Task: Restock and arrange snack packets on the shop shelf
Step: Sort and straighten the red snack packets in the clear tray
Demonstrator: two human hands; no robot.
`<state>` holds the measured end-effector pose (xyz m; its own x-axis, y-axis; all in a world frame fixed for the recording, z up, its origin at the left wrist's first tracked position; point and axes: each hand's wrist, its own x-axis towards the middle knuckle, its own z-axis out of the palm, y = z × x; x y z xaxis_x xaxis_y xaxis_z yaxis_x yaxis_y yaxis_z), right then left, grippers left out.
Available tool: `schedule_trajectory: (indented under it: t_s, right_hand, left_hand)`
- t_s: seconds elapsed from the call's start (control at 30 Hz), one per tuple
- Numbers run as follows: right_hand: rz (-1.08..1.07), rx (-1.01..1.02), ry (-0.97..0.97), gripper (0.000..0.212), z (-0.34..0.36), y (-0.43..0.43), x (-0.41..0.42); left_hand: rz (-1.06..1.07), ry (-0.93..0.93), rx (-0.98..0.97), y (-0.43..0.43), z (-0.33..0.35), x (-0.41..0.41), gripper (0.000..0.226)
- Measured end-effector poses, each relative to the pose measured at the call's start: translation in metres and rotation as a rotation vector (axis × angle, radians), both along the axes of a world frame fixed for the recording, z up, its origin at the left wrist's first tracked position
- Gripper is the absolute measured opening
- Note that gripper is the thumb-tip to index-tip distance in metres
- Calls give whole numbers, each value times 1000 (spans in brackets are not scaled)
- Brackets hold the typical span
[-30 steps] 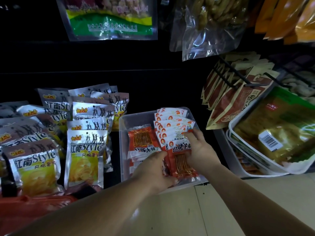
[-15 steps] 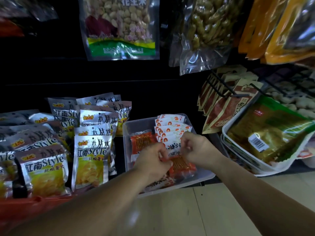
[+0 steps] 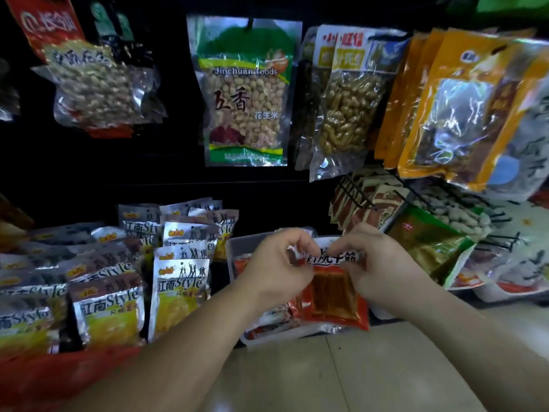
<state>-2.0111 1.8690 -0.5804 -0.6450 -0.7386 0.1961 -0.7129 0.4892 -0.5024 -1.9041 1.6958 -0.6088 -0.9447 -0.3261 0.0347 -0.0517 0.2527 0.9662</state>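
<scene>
Both hands hold one red snack pkt (image 3: 329,295) up in front of the clear plastic tub (image 3: 237,246), over its front half. Left hand (image 3: 276,269) pinches the pkt's top-left corner w/ thumb & curled fingers. Right hand (image 3: 383,269) pinches the top-right edge the same way, fingers curled in. Pkt hangs roughly upright btwn them: white header band w/ black Chinese print on top, clear window showing brown-orange strips below, red foil border at the bottom. Its lower edge hangs over the tub's front rim.

In the tub, more red-and-white pkts (image 3: 267,322) lie flat at front-left, mostly hidden behind the hands. Count can't be told.

Just left of the tub, rows of silver-and-yellow "Style" chip pkts (image 3: 178,292) stand upright, overlapping front to back, w/ several columns running off to the left edge. A red item (image 3: 44,379) sits in front of them at bottom left, too blurry to tell what it is.

Hanging on the dark back wall above:
- green-label peanut bag (image 3: 243,93) at centre
- clear bag of in-shell peanuts (image 3: 347,114) just right of it
- another nut bag (image 3: 95,90) w/ red header to the left
- orange pkts (image 3: 445,108) far right

Right of the tub, brown pkts (image 3: 374,209) sit on a black wire rack (image 3: 358,197), & a green-gold pkt (image 3: 427,245) lies just beside the right hand. Pale tiled floor (image 3: 326,376) runs below.
</scene>
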Motion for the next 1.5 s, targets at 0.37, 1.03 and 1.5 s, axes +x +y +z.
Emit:
schedule_trajectory:
  t_s: [0.37,1.03,1.5]
  right_hand:
    - [-119,-391,-409,44,-6,26,45]
    - [51,-396,-965,88,-34,40,21]
    - [-32,-474,-599,40,-35,18,29]
  left_hand:
    - [-103,-20,186,16,10,29,42]
    - [-198,-130,371,11,-8,14,58]
    - [-350,50,-253,28,-13,22,18]
